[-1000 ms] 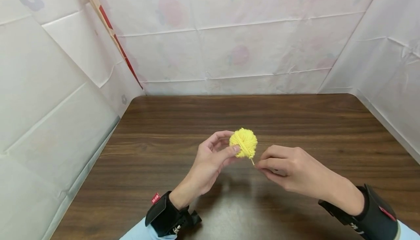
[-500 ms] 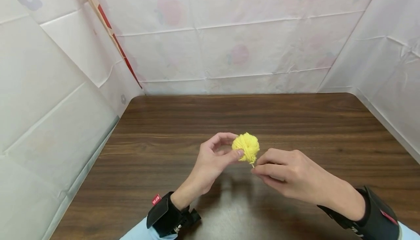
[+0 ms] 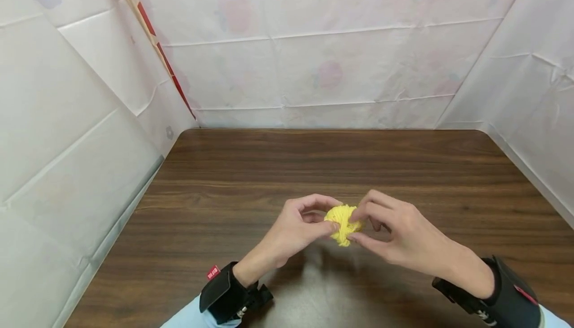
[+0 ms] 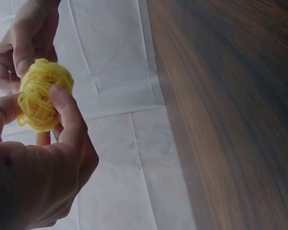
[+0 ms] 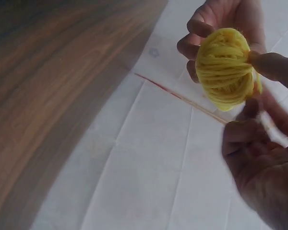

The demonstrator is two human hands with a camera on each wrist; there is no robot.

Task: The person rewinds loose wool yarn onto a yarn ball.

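we hold the small round ball of yellow yarn [image 3: 343, 224] above the dark wooden table [image 3: 251, 168]: left hand [image 3: 293, 231] pinching its left side, thumb and forefinger; right hand [image 3: 396, 236] gripping its right side with curled fingertips.

Fingers of both hands cover much of the yellow yarn ball [image 3: 342, 218] in the head view, hiding its near right side behind the right hand [image 3: 394, 238]. The left hand [image 3: 293, 228] masks its left flank. Whether a loose yarn end is pinched cannot be told. In the right wrist view, the right hand's fingers [image 5: 259, 158] are blurred and cut off by the right and bottom edges. Both forearms run out of the head view's bottom edge.
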